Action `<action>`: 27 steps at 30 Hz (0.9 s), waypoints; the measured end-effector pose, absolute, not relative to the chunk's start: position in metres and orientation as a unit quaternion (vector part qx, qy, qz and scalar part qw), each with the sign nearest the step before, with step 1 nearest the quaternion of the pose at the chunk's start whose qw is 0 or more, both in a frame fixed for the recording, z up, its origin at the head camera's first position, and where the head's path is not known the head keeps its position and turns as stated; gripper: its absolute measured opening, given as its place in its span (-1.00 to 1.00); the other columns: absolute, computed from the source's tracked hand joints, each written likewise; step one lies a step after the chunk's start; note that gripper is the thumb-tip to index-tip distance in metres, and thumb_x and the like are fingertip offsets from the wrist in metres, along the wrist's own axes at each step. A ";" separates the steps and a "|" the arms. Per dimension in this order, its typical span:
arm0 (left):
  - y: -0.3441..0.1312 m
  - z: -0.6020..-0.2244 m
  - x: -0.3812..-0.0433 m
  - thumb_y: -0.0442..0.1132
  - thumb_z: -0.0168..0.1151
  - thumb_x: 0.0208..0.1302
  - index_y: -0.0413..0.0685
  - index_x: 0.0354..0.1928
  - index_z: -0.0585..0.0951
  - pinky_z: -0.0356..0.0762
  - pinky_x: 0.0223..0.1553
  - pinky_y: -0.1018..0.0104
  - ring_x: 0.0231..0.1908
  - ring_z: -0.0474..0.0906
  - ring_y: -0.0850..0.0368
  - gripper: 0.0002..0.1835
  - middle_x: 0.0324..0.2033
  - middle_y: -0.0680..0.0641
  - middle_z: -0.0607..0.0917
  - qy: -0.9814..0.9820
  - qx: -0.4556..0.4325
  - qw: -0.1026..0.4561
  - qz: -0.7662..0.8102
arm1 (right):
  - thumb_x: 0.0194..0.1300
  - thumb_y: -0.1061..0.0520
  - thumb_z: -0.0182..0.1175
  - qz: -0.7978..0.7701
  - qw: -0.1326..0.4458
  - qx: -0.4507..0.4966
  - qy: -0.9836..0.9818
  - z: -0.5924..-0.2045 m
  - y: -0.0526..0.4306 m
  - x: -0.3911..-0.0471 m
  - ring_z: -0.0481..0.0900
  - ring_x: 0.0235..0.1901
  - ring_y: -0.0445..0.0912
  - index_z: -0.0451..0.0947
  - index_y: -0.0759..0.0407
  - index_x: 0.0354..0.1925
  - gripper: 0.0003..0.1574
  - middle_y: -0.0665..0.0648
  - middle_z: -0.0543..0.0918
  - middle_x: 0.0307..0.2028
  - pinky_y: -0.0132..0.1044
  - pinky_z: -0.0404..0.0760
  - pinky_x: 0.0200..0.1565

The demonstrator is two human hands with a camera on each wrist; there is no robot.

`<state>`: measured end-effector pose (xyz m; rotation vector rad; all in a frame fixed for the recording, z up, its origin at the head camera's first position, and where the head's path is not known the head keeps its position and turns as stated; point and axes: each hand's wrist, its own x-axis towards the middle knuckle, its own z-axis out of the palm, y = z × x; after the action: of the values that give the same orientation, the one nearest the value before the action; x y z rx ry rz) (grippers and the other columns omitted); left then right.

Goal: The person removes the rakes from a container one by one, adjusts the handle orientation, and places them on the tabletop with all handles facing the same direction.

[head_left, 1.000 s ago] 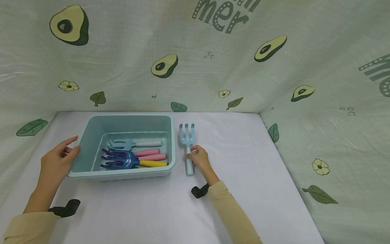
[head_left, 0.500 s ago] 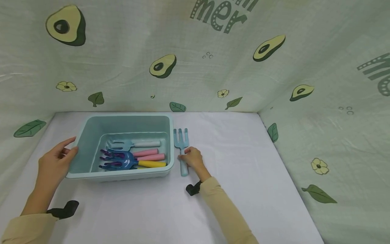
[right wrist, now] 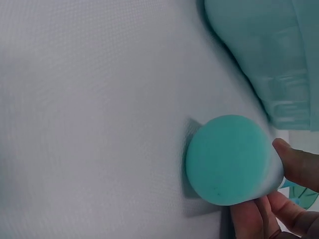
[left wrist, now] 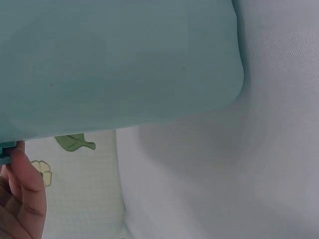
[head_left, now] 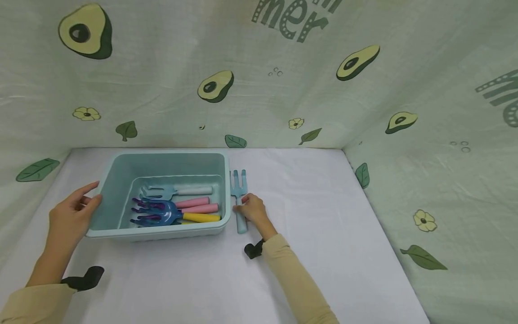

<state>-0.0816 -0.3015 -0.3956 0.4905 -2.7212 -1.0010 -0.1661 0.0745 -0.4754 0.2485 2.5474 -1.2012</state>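
My left hand [head_left: 69,219] pinches the left rim of a pale teal plastic basin [head_left: 158,232]. In the left wrist view the thumb and fingers [left wrist: 30,191] hold that rim, below the basin's big side wall [left wrist: 114,64]. Just right of the basin, my right hand [head_left: 253,211] holds a light blue hand fork [head_left: 241,224] by its handle, tines pointing away and partly behind the basin's rim. The right wrist view looks at the round handle end [right wrist: 227,162], with the thumb [right wrist: 299,162] on one side and fingers below.
Inside the basin lie several toy garden forks: a light blue one [head_left: 190,191], purple ones with pink handles [head_left: 200,209], and a blue one with a yellow handle [head_left: 202,218]. A white cloth covers the table [head_left: 323,225]; an avocado-print curtain [head_left: 162,67] hangs behind and to the right.
My right hand has carried the light blue hand fork left, from a gap beside the basin to close against its right side. My left hand keeps its hold on the rim.
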 end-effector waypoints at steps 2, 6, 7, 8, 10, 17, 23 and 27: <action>-0.301 -0.396 -0.082 0.01 -0.06 0.30 0.01 0.29 0.28 0.28 -0.61 0.67 -0.52 0.25 0.45 -0.45 -0.32 -0.11 0.48 -0.920 0.164 0.100 -0.341 | 0.02 0.02 0.32 -0.417 0.154 0.089 0.891 -0.475 0.075 -0.166 0.52 -0.51 -0.10 0.46 0.20 -0.19 -0.58 0.15 0.55 -0.36 -0.34 0.52 -0.53; -0.301 -0.397 -0.081 0.03 -0.07 0.30 0.02 0.30 0.28 0.28 -0.60 0.69 -0.51 0.26 0.41 -0.45 -0.30 -0.13 0.48 -0.920 0.161 0.099 -0.343 | 0.03 0.02 0.31 -0.414 0.151 0.093 0.893 -0.475 0.075 -0.164 0.52 -0.55 -0.10 0.46 0.20 -0.19 -0.59 0.14 0.56 -0.36 -0.35 0.51 -0.54; -0.301 -0.397 -0.081 0.03 -0.07 0.29 0.03 0.30 0.27 0.27 -0.60 0.70 -0.51 0.27 0.41 -0.45 -0.29 -0.14 0.49 -0.920 0.160 0.099 -0.343 | 0.03 0.02 0.31 -0.413 0.150 0.094 0.893 -0.474 0.075 -0.164 0.52 -0.56 -0.10 0.46 0.20 -0.19 -0.59 0.14 0.56 -0.37 -0.34 0.50 -0.54; -0.301 -0.397 -0.081 0.03 -0.07 0.29 0.03 0.30 0.27 0.27 -0.60 0.70 -0.51 0.27 0.40 -0.45 -0.28 -0.15 0.49 -0.920 0.160 0.099 -0.344 | 0.03 0.02 0.30 -0.413 0.148 0.095 0.894 -0.474 0.075 -0.163 0.52 -0.57 -0.10 0.46 0.20 -0.19 -0.60 0.14 0.57 -0.37 -0.34 0.50 -0.54; -0.301 -0.398 -0.081 0.03 -0.07 0.29 0.05 0.30 0.27 0.26 -0.59 0.72 -0.50 0.28 0.39 -0.44 -0.27 -0.15 0.49 -0.920 0.160 0.098 -0.344 | 0.04 0.02 0.30 -0.413 0.146 0.096 0.894 -0.474 0.075 -0.162 0.51 -0.58 -0.10 0.46 0.19 -0.20 -0.60 0.13 0.56 -0.38 -0.34 0.49 -0.54; -0.300 -0.395 -0.082 0.02 -0.05 0.29 0.05 0.30 0.28 0.28 -0.60 0.71 -0.52 0.27 0.42 -0.45 -0.30 -0.14 0.49 -0.919 0.159 0.101 -0.346 | 0.04 0.01 0.30 -0.409 0.133 0.093 0.898 -0.475 0.074 -0.162 0.49 -0.55 -0.11 0.48 0.20 -0.21 -0.61 0.12 0.55 -0.41 -0.35 0.45 -0.53; -0.301 -0.394 -0.081 0.03 -0.06 0.29 0.03 0.30 0.28 0.28 -0.60 0.71 -0.52 0.27 0.42 -0.44 -0.31 -0.10 0.48 -0.919 0.161 0.101 -0.346 | 0.05 0.01 0.30 -0.411 0.127 0.098 0.897 -0.477 0.072 -0.163 0.50 -0.55 -0.11 0.48 0.20 -0.21 -0.61 0.12 0.56 -0.41 -0.35 0.45 -0.53; -0.302 -0.396 -0.081 0.03 -0.06 0.29 0.05 0.29 0.28 0.27 -0.61 0.70 -0.52 0.26 0.43 -0.45 -0.32 -0.09 0.47 -0.919 0.163 0.102 -0.344 | 0.05 0.01 0.30 -0.404 0.125 0.103 0.900 -0.479 0.070 -0.162 0.49 -0.54 -0.11 0.47 0.20 -0.22 -0.62 0.11 0.55 -0.43 -0.36 0.44 -0.52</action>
<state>-0.0812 -0.3023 -0.3960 0.4818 -2.7146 -1.0157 -0.1625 0.0703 -0.4787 0.2998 2.6236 -1.1787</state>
